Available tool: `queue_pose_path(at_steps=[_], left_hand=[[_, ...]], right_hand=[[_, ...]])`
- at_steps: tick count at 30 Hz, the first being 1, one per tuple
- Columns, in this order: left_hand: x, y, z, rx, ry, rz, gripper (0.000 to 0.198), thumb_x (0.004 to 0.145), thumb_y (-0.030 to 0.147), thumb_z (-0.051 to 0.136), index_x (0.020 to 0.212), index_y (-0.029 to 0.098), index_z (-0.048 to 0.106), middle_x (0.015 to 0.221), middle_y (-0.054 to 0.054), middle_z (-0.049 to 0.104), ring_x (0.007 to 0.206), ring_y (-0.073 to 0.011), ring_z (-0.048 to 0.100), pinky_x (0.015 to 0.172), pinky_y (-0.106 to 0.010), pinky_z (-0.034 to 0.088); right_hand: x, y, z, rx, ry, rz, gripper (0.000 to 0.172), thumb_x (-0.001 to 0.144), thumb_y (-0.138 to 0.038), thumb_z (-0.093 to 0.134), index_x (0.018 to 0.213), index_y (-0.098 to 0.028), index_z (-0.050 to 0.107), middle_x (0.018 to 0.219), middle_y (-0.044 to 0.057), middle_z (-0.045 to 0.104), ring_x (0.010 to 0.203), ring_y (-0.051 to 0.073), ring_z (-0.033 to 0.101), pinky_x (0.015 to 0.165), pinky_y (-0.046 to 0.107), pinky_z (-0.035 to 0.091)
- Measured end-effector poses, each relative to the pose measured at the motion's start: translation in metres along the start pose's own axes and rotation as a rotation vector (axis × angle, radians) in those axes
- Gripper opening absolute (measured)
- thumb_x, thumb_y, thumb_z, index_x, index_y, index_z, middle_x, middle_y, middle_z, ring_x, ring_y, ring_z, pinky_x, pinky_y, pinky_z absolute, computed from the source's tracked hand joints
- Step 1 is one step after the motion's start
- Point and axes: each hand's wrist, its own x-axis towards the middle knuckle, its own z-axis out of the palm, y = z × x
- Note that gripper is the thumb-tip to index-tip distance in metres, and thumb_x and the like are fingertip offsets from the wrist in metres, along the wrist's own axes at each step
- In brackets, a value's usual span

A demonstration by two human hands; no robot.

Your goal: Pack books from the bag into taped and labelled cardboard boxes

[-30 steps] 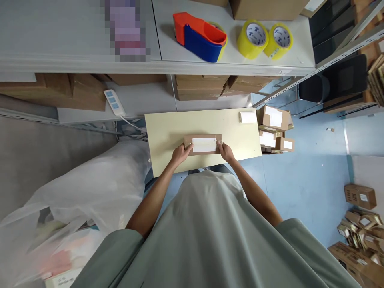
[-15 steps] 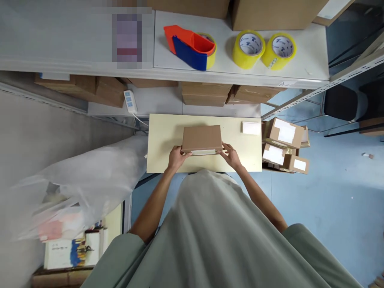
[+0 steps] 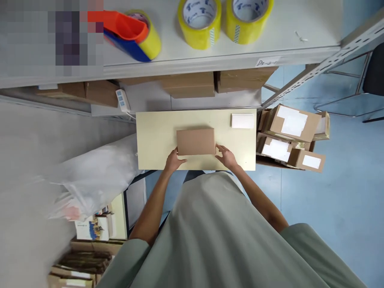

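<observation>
A small brown cardboard box [image 3: 196, 141] lies flat on a pale yellow table [image 3: 156, 136], its plain side up. My left hand [image 3: 173, 160] touches the box's near left corner with its fingers curled against it. At the near right corner my right hand [image 3: 226, 156] rests against the box, fingers partly spread. A white label sheet [image 3: 242, 121] lies on the table at the far right.
A grey shelf [image 3: 270, 40] above holds two yellow tape rolls [image 3: 199, 20] and a red and blue tape dispenser [image 3: 129, 34]. Labelled boxes [image 3: 288, 136] are stacked right of the table. A white plastic bag [image 3: 90, 176] bulges at the left. Blue floor lies at the right.
The box has been turned over: its white label faced up, then faced me, and now the plain side is up and the box lies flat. My head has moved nearer the shelf.
</observation>
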Motion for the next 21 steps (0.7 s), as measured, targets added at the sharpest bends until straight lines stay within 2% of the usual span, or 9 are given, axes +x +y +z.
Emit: queue_pose_path(at_steps=[3,5,7,9,11,15,18,21], left_hand=[[-0.007,0.008,-0.006,0.088,0.054,0.029,0.134,0.065,0.05,0.107,0.174,0.013,0.038,0.173,-0.031,0.049,0.163,-0.0489,0.046,0.133,-0.061,0.042],[-0.009,0.022,-0.01,0.132,0.107,0.076,0.142,0.068,0.054,0.106,0.179,0.014,0.028,0.182,-0.032,0.035,0.172,-0.0506,0.029,0.139,-0.066,0.031],[-0.007,0.043,-0.01,0.156,0.134,0.141,0.139,0.073,0.058,0.102,0.181,0.019,0.024,0.186,-0.028,0.028,0.175,-0.0493,0.022,0.14,-0.068,0.027],[-0.003,0.07,-0.006,0.17,0.13,0.218,0.133,0.079,0.059,0.099,0.182,0.022,0.023,0.187,-0.026,0.028,0.176,-0.0477,0.02,0.141,-0.068,0.027],[0.004,0.099,0.002,0.189,0.106,0.296,0.127,0.083,0.057,0.097,0.181,0.022,0.025,0.187,-0.025,0.028,0.177,-0.0464,0.02,0.141,-0.066,0.028],[0.015,0.146,0.022,0.232,0.057,0.429,0.116,0.087,0.05,0.096,0.18,0.022,0.031,0.188,-0.023,0.028,0.178,-0.0442,0.018,0.143,-0.064,0.024],[0.015,0.164,0.032,0.239,0.038,0.492,0.109,0.089,0.046,0.094,0.179,0.025,0.035,0.188,-0.019,0.032,0.178,-0.0427,0.019,0.144,-0.063,0.024],[0.01,0.17,0.036,0.222,0.02,0.505,0.103,0.091,0.045,0.092,0.177,0.025,0.038,0.186,-0.018,0.035,0.177,-0.0412,0.023,0.144,-0.062,0.027]], right_hand=[[0.004,0.017,-0.022,-0.023,0.042,-0.028,0.06,0.103,-0.019,0.072,0.163,-0.024,0.065,0.158,0.014,0.071,0.142,0.033,0.07,0.118,0.05,0.062],[0.012,0.031,-0.043,-0.022,0.139,-0.018,0.048,0.106,-0.023,0.071,0.154,-0.021,0.071,0.156,0.016,0.072,0.145,0.034,0.068,0.123,0.051,0.059],[0.026,0.044,-0.065,-0.024,0.241,-0.006,0.04,0.108,-0.025,0.069,0.147,-0.019,0.075,0.154,0.016,0.073,0.144,0.034,0.067,0.125,0.053,0.056],[0.044,0.055,-0.086,-0.038,0.317,-0.005,0.036,0.108,-0.024,0.068,0.143,-0.019,0.077,0.156,0.017,0.072,0.146,0.035,0.065,0.126,0.055,0.056],[0.065,0.062,-0.103,-0.06,0.339,-0.03,0.035,0.108,-0.02,0.066,0.141,-0.019,0.077,0.161,0.017,0.068,0.152,0.034,0.06,0.128,0.056,0.054],[0.101,0.066,-0.12,-0.126,0.263,-0.083,0.036,0.105,-0.013,0.068,0.139,-0.018,0.077,0.169,0.016,0.062,0.16,0.035,0.053,0.132,0.058,0.05],[0.112,0.068,-0.122,-0.186,0.171,-0.087,0.037,0.104,-0.013,0.071,0.141,-0.015,0.076,0.17,0.018,0.06,0.158,0.035,0.055,0.132,0.055,0.049],[0.114,0.071,-0.121,-0.223,0.13,-0.082,0.038,0.106,-0.015,0.07,0.143,-0.014,0.075,0.17,0.017,0.06,0.159,0.036,0.052,0.132,0.054,0.049]])
